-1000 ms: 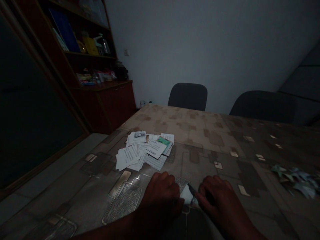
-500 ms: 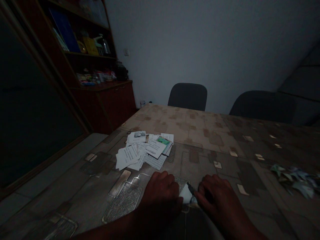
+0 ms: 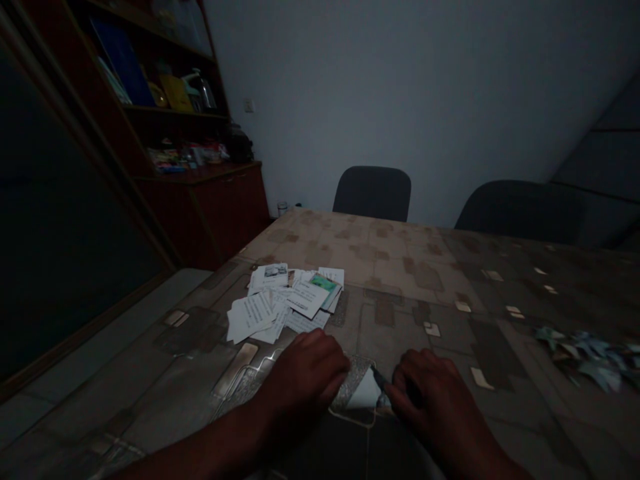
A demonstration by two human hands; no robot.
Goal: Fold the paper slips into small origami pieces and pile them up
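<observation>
A small folded piece of paper (image 3: 366, 392), white on one face with a dark printed strip along its right edge, rests at the near part of the table. My right hand (image 3: 430, 390) pinches that dark edge between thumb and fingers. To the left of the paper, and apart from it, is my left hand (image 3: 310, 367). Its fingers are curled together, nothing shows in them, and the fingertips are partly hidden. Beyond my left hand lies a loose pile of printed white cards (image 3: 280, 303), one with a green picture.
A patterned cloth covers the table (image 3: 400, 267). Several crumpled or folded paper pieces (image 3: 590, 353) lie at the right. Two dark chairs, one a grey chair (image 3: 373, 193), stand at the far side by the wall. A reddish cabinet (image 3: 225, 207) with filled shelves is at the left.
My left hand has come off the paper and shifted left and a little away from me, uncovering more of the white face. My right hand keeps its hold.
</observation>
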